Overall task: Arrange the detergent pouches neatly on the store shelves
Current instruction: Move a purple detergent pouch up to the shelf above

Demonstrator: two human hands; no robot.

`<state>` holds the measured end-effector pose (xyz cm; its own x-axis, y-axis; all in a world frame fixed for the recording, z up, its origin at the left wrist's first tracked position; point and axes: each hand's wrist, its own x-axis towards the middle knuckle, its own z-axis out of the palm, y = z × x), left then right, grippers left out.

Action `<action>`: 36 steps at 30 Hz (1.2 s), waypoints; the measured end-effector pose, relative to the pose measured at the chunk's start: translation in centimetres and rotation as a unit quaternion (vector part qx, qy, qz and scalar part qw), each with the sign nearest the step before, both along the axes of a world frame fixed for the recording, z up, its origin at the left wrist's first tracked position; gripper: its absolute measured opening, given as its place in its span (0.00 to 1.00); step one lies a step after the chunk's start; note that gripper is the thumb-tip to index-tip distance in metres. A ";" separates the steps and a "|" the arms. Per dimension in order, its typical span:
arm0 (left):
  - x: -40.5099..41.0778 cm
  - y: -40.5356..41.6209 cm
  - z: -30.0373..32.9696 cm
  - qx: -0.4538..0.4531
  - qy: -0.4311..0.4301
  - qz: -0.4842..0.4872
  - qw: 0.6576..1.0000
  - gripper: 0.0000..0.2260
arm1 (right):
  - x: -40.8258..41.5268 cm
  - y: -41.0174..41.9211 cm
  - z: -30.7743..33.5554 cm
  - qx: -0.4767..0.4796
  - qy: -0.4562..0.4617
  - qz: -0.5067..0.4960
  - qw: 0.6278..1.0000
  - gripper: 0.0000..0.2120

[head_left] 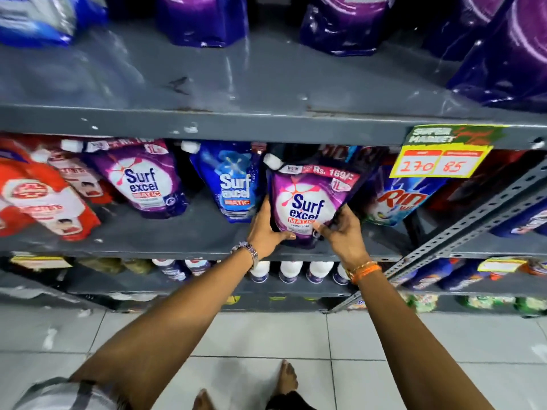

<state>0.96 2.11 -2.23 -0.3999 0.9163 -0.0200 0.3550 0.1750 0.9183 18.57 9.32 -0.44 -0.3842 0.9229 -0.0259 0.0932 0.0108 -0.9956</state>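
Note:
A purple Surf Excel pouch (307,199) with a white cap stands on the middle grey shelf (177,232). My left hand (266,229) grips its lower left edge and my right hand (344,232) grips its lower right corner. Left of it stands a blue Surf Excel pouch (233,182), almost touching my left hand. Further left leans another purple Surf Excel pouch (142,179). A Rin pouch (396,202) sits just right of the held pouch, partly hidden behind it.
Red-and-white pouches (44,196) lie at the far left. Purple pouches (340,22) stand on the upper shelf (266,84). A yellow price tag (441,161) hangs from its edge. White-capped bottles (290,270) fill the lower shelf. A slotted metal upright (461,229) crosses at right.

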 end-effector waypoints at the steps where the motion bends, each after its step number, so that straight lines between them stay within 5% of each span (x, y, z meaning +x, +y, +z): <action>1: -0.7 -1.1 -0.1 0.003 -0.002 -0.006 1.000 0.50 | -0.5 -0.9 -0.2 -0.007 0.004 -0.001 1.000 0.24; 20: -25.4 -19.1 -0.5 0.015 0.016 0.173 0.985 0.50 | -27.9 -13.6 0.5 0.031 -0.005 0.174 0.984 0.25; 36: -27.9 -19.1 -0.3 -0.002 0.040 0.149 0.988 0.50 | -30.1 -13.9 0.8 0.026 -0.045 0.203 0.978 0.32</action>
<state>-26.95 -16.97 -2.53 -0.6532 0.7570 0.0184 0.3575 0.2869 0.8888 -11.57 -4.53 0.33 -0.7181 0.6951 -0.0336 0.1577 0.1155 -0.9807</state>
